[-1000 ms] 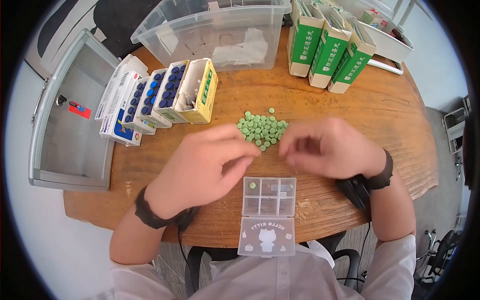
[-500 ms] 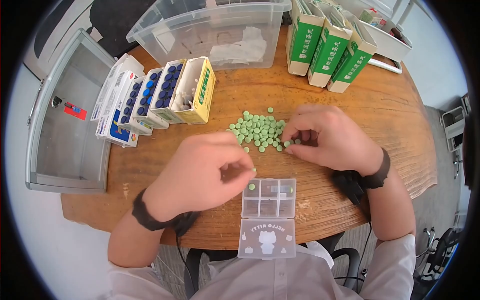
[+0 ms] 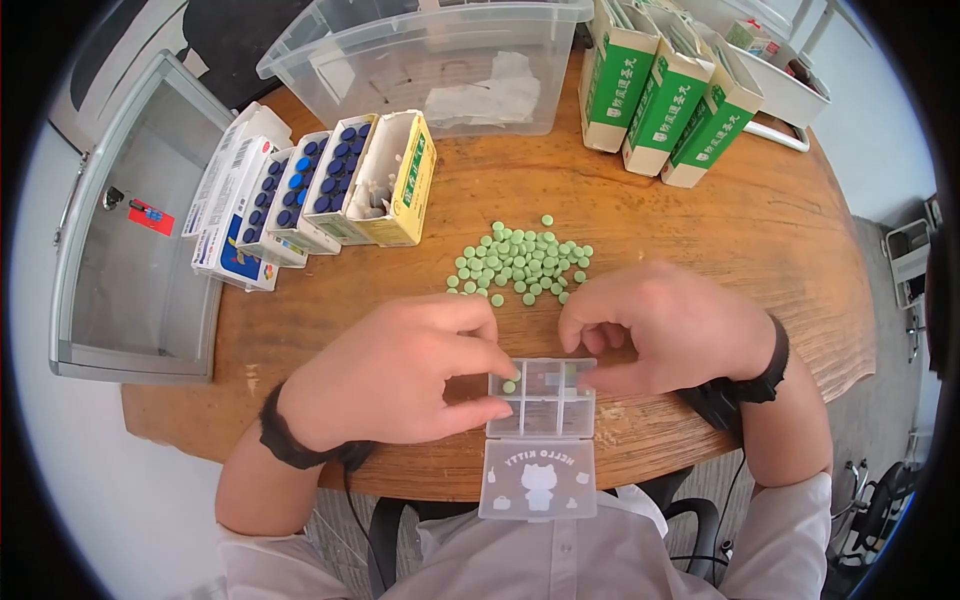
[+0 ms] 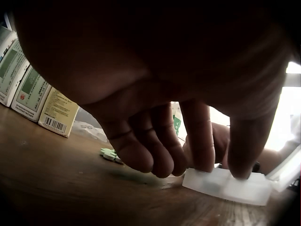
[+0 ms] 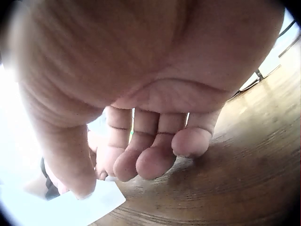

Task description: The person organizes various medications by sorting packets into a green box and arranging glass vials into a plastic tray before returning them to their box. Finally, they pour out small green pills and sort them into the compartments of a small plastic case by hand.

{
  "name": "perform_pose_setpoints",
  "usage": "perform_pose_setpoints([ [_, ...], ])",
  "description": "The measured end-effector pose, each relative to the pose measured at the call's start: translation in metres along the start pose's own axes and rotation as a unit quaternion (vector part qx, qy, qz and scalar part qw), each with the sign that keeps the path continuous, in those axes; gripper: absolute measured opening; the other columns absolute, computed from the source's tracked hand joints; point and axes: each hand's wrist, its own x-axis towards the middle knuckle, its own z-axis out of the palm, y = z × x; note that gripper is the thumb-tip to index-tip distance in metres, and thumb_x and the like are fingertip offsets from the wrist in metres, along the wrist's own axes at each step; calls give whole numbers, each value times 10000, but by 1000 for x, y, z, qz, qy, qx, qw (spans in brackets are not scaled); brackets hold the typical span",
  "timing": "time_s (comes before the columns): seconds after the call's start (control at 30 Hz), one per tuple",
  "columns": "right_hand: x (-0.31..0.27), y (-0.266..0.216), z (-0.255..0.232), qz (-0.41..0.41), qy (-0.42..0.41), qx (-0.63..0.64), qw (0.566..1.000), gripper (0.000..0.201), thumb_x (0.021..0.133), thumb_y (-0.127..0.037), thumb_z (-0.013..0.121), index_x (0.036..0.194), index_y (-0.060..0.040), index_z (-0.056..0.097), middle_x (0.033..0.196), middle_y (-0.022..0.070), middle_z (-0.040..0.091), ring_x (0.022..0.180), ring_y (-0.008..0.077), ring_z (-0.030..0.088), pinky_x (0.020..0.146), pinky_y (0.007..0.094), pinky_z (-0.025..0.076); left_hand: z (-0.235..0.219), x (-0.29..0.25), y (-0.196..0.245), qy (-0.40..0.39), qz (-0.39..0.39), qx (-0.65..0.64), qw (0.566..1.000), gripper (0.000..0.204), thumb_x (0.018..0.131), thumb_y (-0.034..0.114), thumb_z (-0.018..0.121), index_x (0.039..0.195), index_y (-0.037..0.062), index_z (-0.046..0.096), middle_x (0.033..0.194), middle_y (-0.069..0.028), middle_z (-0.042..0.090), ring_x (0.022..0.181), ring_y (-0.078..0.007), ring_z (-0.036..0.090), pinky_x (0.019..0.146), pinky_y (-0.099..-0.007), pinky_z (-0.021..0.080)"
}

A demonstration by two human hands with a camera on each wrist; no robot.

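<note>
A clear pill box (image 3: 541, 437) with six compartments lies with its lid (image 3: 538, 480) folded toward the person. My left hand (image 3: 395, 370) is at its upper left compartment, thumb and index fingertip apart, with green tablets (image 3: 509, 386) visible between them. Over the upper right compartment is my right hand (image 3: 665, 325), its thumb at the box edge and nothing visibly pinched. A pile of green tablets (image 3: 520, 262) lies just beyond both hands. In the left wrist view the fingertips reach the box (image 4: 225, 186); in the right wrist view the thumb hangs over the box (image 5: 106, 202).
Boxes of blue-capped vials (image 3: 335, 180) and an open yellow box (image 3: 408, 190) stand at the left, beside a glass-doored case (image 3: 140, 240). Behind is a clear plastic bin (image 3: 430, 60). Green-and-white boxes (image 3: 665, 105) stand at the back right of the wooden table (image 3: 760, 230).
Both hands have come from the pile toward the person, to the pill box. The left fingers have parted from a tablet, and the upper left compartment now shows two tablets instead of one.
</note>
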Motion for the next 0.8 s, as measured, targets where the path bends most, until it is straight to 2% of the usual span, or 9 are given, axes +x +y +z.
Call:
perform_pose_setpoints([
  [0.13,0,4,0,10,49,-24,998,173,856,-70,838,984,-54,725,813,98,696,757,293,718,679,413,564,-2,1,0,23,-21,41,999,240,830,173,954,1010,70,834,961,-69,710,843,-259,704,723,-366,566],
  [0.2,2,11,-1,-19,163,-65,984,170,882,-63,819,1036,-46,747,863,112,710,779,291,725,700,406,573,-5,1,-1,49,-33,43,997,226,845,160,939,1018,63,831,967,-72,711,844,-261,704,732,-367,568],
  [0.3,4,18,-3,24,216,-65,974,173,895,-64,817,1060,-43,767,909,125,716,796,294,727,717,405,580,-3,5,-12,111,-34,77,990,190,879,127,904,1033,48,824,979,-76,711,846,-263,706,749,-365,571],
  [0.33,4,15,-4,35,194,-80,977,165,900,-48,811,1059,-37,768,937,133,722,801,299,731,728,410,586,-1,5,-15,147,-24,110,983,169,898,106,882,1041,41,819,986,-77,711,847,-263,707,756,-362,571],
  [0.37,4,16,-4,34,194,-80,977,165,900,-48,811,1059,-37,768,937,133,722,801,299,731,728,410,586,-1,5,-14,147,-24,110,983,169,898,106,882,1041,41,819,986,-77,711,847,-263,707,756,-362,571],
  [0.43,5,20,-3,24,148,-112,982,163,898,-39,807,1057,-34,769,917,137,726,807,308,733,732,415,590,-1,5,-12,113,-89,78,987,142,927,69,841,1061,30,810,1000,-79,711,839,-258,704,756,-357,570],
  [0.57,6,18,-2,34,137,-106,984,171,893,-38,806,1060,-36,769,901,140,733,819,324,734,739,422,590,-2,5,-16,110,-90,68,988,134,928,45,829,1058,29,801,981,-76,707,808,-241,696,722,-343,562],
  [0.63,6,14,0,71,151,-42,985,155,886,-41,804,1037,-34,767,892,139,738,826,337,733,746,433,588,-2,5,-17,116,-107,52,986,117,931,12,810,1045,22,787,951,-75,704,771,-219,688,678,-329,547],
  [0.8,6,17,1,35,137,-79,987,141,876,-31,791,1011,-23,751,906,145,742,832,338,734,761,436,590,0,5,-18,122,-108,27,986,111,925,-21,789,1025,23,770,903,-66,683,733,-184,658,647,-310,521],
])
